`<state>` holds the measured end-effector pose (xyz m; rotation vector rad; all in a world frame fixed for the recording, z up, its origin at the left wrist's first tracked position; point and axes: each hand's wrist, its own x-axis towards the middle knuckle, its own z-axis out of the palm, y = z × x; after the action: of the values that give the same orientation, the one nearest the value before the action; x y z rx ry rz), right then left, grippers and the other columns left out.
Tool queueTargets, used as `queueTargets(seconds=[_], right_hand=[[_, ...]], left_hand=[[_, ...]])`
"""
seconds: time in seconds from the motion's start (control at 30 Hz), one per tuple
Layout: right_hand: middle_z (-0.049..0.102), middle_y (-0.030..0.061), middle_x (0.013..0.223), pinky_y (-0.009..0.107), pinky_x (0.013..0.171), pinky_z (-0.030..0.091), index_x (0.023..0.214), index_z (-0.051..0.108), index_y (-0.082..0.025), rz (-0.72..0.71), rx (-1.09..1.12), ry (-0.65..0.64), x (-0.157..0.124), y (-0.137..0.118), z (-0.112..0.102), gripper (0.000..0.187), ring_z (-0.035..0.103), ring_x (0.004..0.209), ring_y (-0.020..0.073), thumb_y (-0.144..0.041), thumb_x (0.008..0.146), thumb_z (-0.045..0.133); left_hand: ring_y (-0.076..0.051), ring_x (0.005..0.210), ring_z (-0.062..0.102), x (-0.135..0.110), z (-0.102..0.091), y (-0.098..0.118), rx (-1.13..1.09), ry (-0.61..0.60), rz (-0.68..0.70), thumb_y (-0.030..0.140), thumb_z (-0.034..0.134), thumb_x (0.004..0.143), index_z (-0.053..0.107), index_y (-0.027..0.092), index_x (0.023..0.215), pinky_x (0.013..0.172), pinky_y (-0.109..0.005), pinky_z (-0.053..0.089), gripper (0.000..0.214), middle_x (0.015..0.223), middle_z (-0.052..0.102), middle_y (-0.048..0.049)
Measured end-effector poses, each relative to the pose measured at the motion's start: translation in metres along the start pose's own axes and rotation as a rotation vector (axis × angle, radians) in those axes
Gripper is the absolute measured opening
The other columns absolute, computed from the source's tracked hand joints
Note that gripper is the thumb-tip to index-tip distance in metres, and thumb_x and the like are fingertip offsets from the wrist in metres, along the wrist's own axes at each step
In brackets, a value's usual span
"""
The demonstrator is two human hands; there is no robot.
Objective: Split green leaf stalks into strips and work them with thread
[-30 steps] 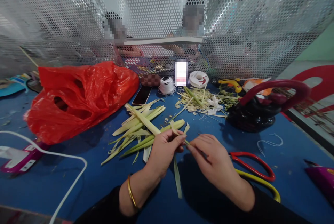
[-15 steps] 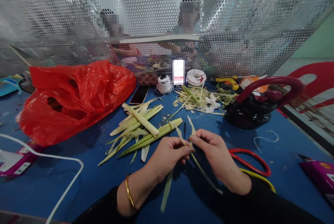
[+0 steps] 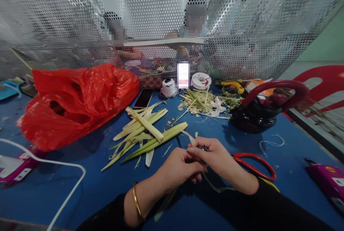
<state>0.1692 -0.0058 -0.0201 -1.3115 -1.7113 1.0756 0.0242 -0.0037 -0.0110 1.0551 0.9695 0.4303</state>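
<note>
Left hand [image 3: 180,168], a gold bangle [image 3: 137,204] on its wrist, is curled closed around a pale green leaf strip [image 3: 190,138], low at the middle of the blue bench [image 3: 80,191]. Touching it, the right hand [image 3: 219,157] pinches the same strip between thumb and fingers. The strip's tip sticks up at twelve o'clock from the hands, and its tails trail off toward six. Seen from the hands, a white cable [image 3: 53,161] lies at nine o'clock, a red plastic bag [image 3: 80,98] at ten, and a pile of green leaf strips [image 3: 146,130] at eleven, with a phone [image 3: 144,98] beyond it. Trimmed scraps [image 3: 201,102] sit at twelve to one and a black basket [image 3: 252,119] with a maroon handle at two. Red-handled scissors [image 3: 239,156] lie just beside the right hand at three.
</note>
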Motion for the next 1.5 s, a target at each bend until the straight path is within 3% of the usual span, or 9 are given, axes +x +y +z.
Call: queueTargets(seconds=[0.17, 0.27, 0.37, 0.57, 0.8, 1.0, 1.13, 1.23, 1.5], right_hand=[[0.058, 0.0037, 0.079, 0.028, 0.065, 0.041, 0.083, 0.068, -0.018, -0.432, -0.264, 0.272, -0.012, -0.009, 0.003, 0.013, 0.054, 0.074, 0.0165, -0.017, 0.087, 0.056], [0.056, 0.0020, 0.068, 0.032, 0.065, 0.035, 0.087, 0.067, -0.018, -0.736, -0.594, 0.199, -0.019, -0.011, 0.007, 0.018, 0.047, 0.065, 0.0159, -0.012, 0.089, 0.051], [0.056, 0.0022, 0.067, 0.034, 0.068, 0.034, 0.088, 0.065, -0.016, -0.835, -0.762, 0.052, -0.020, -0.006, 0.014, 0.021, 0.045, 0.064, 0.0169, -0.009, 0.090, 0.045], [0.061, 0.0047, 0.078, 0.034, 0.073, 0.036, 0.095, 0.063, -0.016, -0.738, -0.837, -0.002, -0.015, 0.007, 0.022, 0.018, 0.050, 0.073, 0.0196, -0.011, 0.091, 0.046], [0.064, 0.0065, 0.082, 0.038, 0.077, 0.040, 0.096, 0.063, -0.016, -0.687, -0.765, 0.019, -0.014, 0.001, 0.020, 0.017, 0.055, 0.077, 0.0215, -0.011, 0.090, 0.047], [0.068, 0.0023, 0.082, 0.028, 0.067, 0.049, 0.097, 0.064, -0.023, -0.493, -0.195, 0.288, -0.018, -0.002, 0.006, 0.016, 0.063, 0.074, 0.0168, -0.014, 0.090, 0.054], [0.064, 0.0072, 0.118, 0.036, 0.086, 0.051, 0.137, 0.045, -0.030, -0.348, 0.161, 0.406, -0.014, -0.005, -0.002, 0.046, 0.064, 0.105, 0.0224, -0.022, 0.092, 0.051], [0.050, 0.0110, 0.138, 0.046, 0.098, 0.044, 0.149, 0.022, -0.030, -0.319, 0.125, 0.474, -0.010, -0.004, -0.003, 0.066, 0.055, 0.120, 0.0257, -0.026, 0.091, 0.054], [0.069, 0.0064, 0.101, 0.035, 0.084, 0.051, 0.101, 0.065, -0.023, -0.153, -0.129, 0.512, -0.006, 0.003, -0.008, 0.021, 0.064, 0.097, 0.0226, -0.036, 0.088, 0.056]], left_hand=[[-0.008, 0.043, 0.047, 0.005, -0.009, -0.002, -0.092, 0.063, 0.028, 0.026, 0.063, 0.066, 0.066, 0.014, 0.063, 0.046, -0.020, 0.037, 0.013, 0.051, 0.058, 0.0004], [-0.006, 0.046, 0.047, 0.008, -0.016, 0.001, -0.225, 0.180, 0.105, 0.025, 0.064, 0.067, 0.070, 0.012, 0.069, 0.047, -0.018, 0.036, 0.014, 0.056, 0.060, -0.0002], [-0.005, 0.045, 0.045, 0.010, -0.024, 0.005, -0.329, 0.276, 0.134, 0.031, 0.066, 0.071, 0.072, 0.011, 0.078, 0.046, -0.017, 0.033, 0.022, 0.059, 0.061, -0.0010], [-0.006, 0.047, 0.048, 0.010, -0.035, 0.009, -0.324, 0.341, 0.148, 0.036, 0.064, 0.075, 0.073, 0.012, 0.088, 0.039, -0.016, 0.023, 0.029, 0.070, 0.067, -0.0055], [-0.004, 0.045, 0.047, 0.011, -0.037, 0.009, -0.382, 0.294, 0.159, 0.037, 0.064, 0.075, 0.073, 0.012, 0.087, 0.043, -0.016, 0.031, 0.029, 0.073, 0.069, -0.0064], [-0.006, 0.042, 0.051, 0.010, -0.034, 0.008, -0.258, 0.285, 0.133, 0.030, 0.068, 0.070, 0.070, 0.012, 0.075, 0.042, -0.017, 0.035, 0.019, 0.067, 0.069, -0.0042], [-0.008, 0.041, 0.054, 0.007, -0.029, 0.003, -0.174, 0.049, 0.018, 0.034, 0.069, 0.070, 0.070, 0.011, 0.074, 0.042, -0.018, 0.038, 0.023, 0.064, 0.069, -0.0060], [-0.009, 0.047, 0.059, 0.006, -0.028, 0.002, -0.282, 0.015, 0.019, 0.039, 0.069, 0.072, 0.070, 0.011, 0.079, 0.047, -0.019, 0.043, 0.028, 0.071, 0.070, -0.0064], [-0.013, 0.066, 0.068, 0.002, -0.031, 0.012, -0.429, 0.140, 0.114, 0.036, 0.061, 0.081, 0.069, 0.012, 0.093, 0.060, -0.020, 0.048, 0.028, 0.087, 0.073, -0.0117]])
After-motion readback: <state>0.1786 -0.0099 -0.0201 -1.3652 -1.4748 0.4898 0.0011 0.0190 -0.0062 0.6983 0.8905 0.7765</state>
